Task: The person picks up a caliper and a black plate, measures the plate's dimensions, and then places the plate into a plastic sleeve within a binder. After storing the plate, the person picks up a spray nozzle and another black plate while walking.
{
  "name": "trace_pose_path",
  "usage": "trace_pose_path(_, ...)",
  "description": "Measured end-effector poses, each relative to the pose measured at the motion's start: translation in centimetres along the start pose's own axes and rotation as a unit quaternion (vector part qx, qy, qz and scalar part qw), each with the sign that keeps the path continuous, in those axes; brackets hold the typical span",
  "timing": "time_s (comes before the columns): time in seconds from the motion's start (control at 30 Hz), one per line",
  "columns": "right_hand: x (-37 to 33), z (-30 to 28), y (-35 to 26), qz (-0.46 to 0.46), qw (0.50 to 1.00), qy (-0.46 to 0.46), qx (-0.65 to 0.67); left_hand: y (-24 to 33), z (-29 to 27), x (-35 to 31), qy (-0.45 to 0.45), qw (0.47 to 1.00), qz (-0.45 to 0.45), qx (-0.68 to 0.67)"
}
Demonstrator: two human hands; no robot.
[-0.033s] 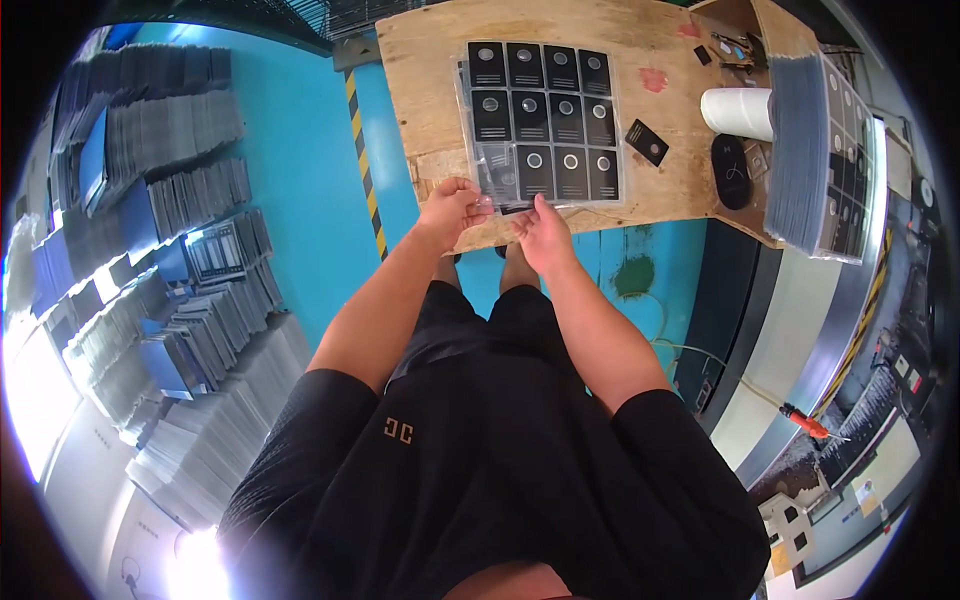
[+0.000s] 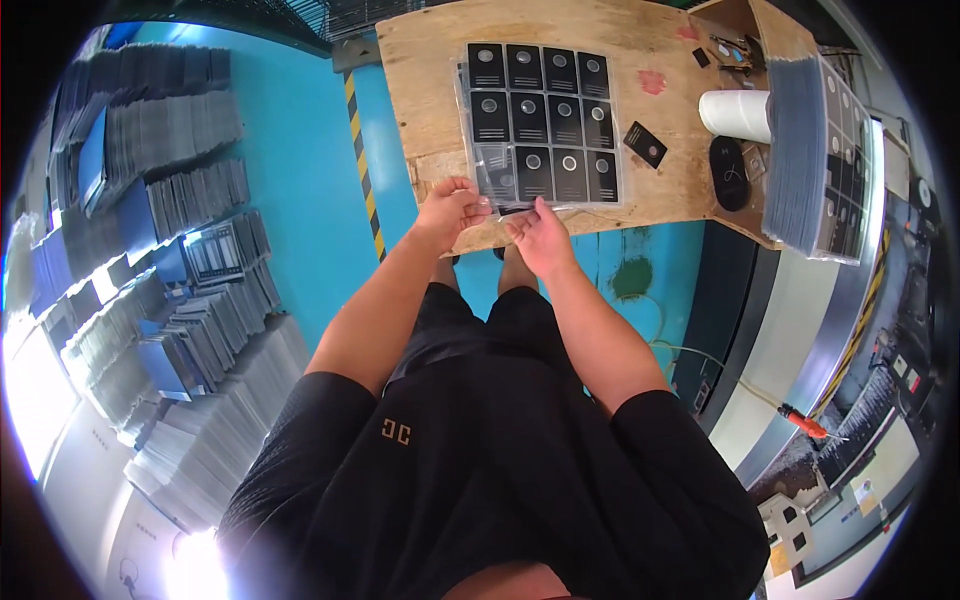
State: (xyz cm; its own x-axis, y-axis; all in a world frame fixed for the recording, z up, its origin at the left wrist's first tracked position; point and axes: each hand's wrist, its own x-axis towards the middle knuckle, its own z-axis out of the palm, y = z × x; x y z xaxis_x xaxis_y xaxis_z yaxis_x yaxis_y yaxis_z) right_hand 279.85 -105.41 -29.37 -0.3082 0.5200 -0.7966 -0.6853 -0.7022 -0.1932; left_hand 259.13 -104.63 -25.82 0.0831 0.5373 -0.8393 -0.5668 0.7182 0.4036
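Observation:
A clear plastic pocket sheet [image 2: 543, 128] lies on the wooden table, with rows of black cards bearing round, coin-like discs. Its lower-left pocket [image 2: 496, 172] looks paler and greyer than the others. My left hand [image 2: 452, 212] is closed in a pinch on the clear plastic at the sheet's near left corner. At the near edge, my right hand [image 2: 540, 236] has its thumb against the sheet, with the other fingers curled below. Between the hands, a dark strip [image 2: 517, 209] shows under the edge; what it belongs to is hidden.
A loose black card [image 2: 645, 145] lies right of the sheet. Beyond it are a white roll [image 2: 735, 116], a black oval object [image 2: 731, 172] and a tall stack of filled pocket sheets [image 2: 797, 160]. Stacked sheets [image 2: 170, 130] fill the left side. The wooden table [image 2: 430, 110] ends near my legs.
Hardly anything differs. The fingertips of my right hand sit slightly further left under the sheet's near edge.

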Motion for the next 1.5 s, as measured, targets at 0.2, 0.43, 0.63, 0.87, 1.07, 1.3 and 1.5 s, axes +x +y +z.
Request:
trace_pose_path(0.2, -0.3, 0.3, 0.3, 0.021, 0.999, 0.006, -0.027, -0.3, 0.0, -0.3, -0.037, 0.999, -0.005, -0.03)
trace_pose_path(0.43, -0.2, 0.2, 1.2, -0.007, 1.0, 0.0, -0.025, -0.9, 2.3, -1.6, -0.068, 0.997, -0.034, -0.023)
trace_pose_path(0.63, -0.8, -0.6, 0.1, 0.01, 1.0, -0.012, -0.023, 1.2, 2.6, -1.2, -0.119, 0.992, -0.044, 0.002)
trace_pose_path(0.87, -1.5, 1.7, 0.0, 0.024, 1.0, -0.007, 0.009, 1.3, 2.4, -1.0, -0.117, 0.993, -0.035, 0.002)
trace_pose_path(1.07, -7.7, 1.8, -1.9, -0.096, 0.979, 0.018, -0.181, 7.7, 6.9, -1.3, -0.236, 0.972, 0.008, 0.007)
trace_pose_path(1.3, -27.3, 5.3, -8.1, -0.19, 0.946, 0.08, -0.249, 12.1, 4.3, -1.3, -0.186, 0.982, 0.019, 0.014)
trace_pose_path(1.5, -28.9, 11.1, -14.7, -0.251, 0.909, 0.119, -0.312, 4.2, 0.6, 0.6, -0.143, 0.983, -0.052, 0.103)
